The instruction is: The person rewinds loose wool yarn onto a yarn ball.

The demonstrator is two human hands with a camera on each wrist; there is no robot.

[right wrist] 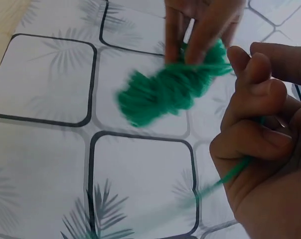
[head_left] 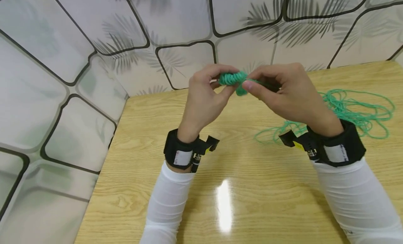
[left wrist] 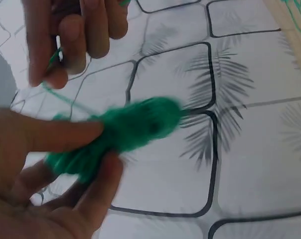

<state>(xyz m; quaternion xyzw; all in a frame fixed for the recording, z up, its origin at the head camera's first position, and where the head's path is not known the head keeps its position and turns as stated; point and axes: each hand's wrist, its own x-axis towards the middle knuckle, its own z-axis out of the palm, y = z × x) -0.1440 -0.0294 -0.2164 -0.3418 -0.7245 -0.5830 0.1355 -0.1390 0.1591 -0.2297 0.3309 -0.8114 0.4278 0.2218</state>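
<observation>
A small wound bundle of green yarn [head_left: 232, 78] is raised above the table's far edge. My left hand [head_left: 206, 93] pinches it between thumb and fingers, as the left wrist view shows with the bundle [left wrist: 135, 127] slightly blurred. Close on its right, my right hand [head_left: 288, 92] pinches a strand that leads to the bundle. In the right wrist view that strand [right wrist: 210, 66] lies taut across the bundle [right wrist: 163, 94]. The yarn then runs through the curled fingers of the right hand [right wrist: 270, 119] and trails downward.
A loose, tangled heap of green yarn [head_left: 355, 109] lies on the wooden table [head_left: 141, 188] at the right, partly behind the right wrist. Its loops spread left beneath the forearm. A patterned wall [head_left: 185, 23] with leaf prints borders the table's back and left.
</observation>
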